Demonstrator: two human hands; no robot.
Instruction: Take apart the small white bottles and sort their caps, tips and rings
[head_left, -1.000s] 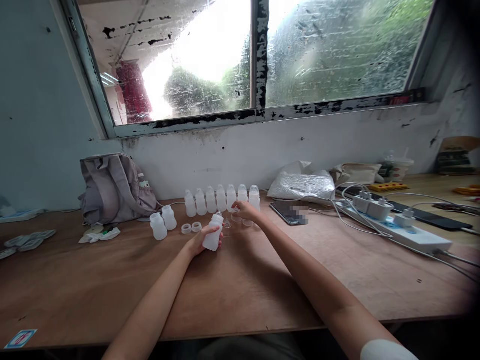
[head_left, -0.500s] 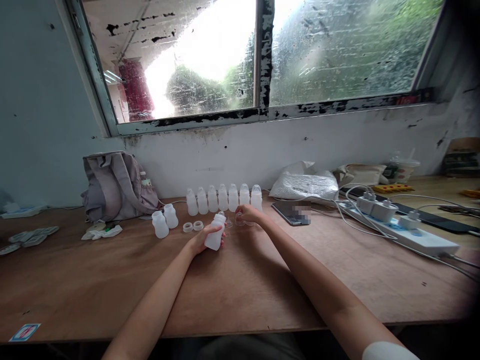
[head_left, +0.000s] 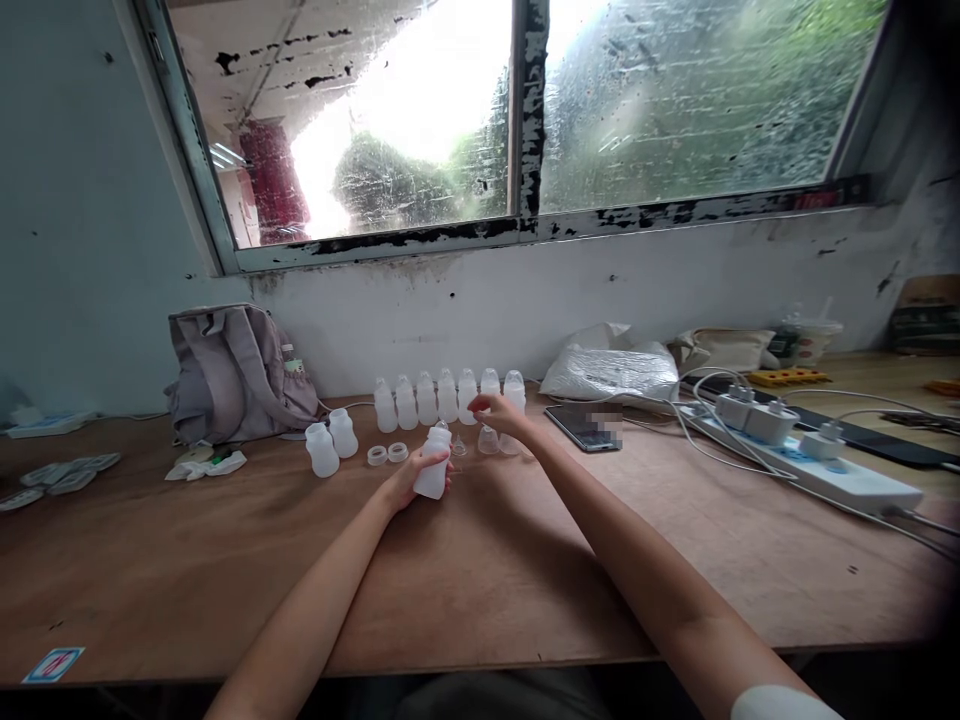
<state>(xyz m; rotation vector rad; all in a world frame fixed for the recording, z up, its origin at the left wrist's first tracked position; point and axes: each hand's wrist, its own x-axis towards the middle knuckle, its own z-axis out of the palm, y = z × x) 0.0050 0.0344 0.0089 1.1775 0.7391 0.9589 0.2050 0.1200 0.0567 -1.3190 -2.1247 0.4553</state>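
My left hand [head_left: 411,478] is wrapped around a milky-white baby bottle [head_left: 430,482], tilted slightly, with a clear nipple [head_left: 441,428] on top. My right hand [head_left: 496,411] hovers above a clear dome cap [head_left: 488,440] on the table, its fingers curved and slightly apart, with nothing visible between them. Beside that cap lies another clear cap [head_left: 510,444], partly under my right wrist. A loose clear nipple [head_left: 459,446] sits between my two hands. Left of the held bottle are two white collar rings [head_left: 377,456]. Two open bottles [head_left: 322,452] stand further left.
Several capped bottles [head_left: 427,400] stand in a row near the wall. A grey backpack [head_left: 232,370] is at the back left. To the right are a phone [head_left: 581,428], a plastic-wrapped package [head_left: 611,372] and a power strip [head_left: 840,480] with trailing cables.
My right hand has lifted up and slightly right, away from the clear dome cap. My left hand keeps the bottle in about the same place.
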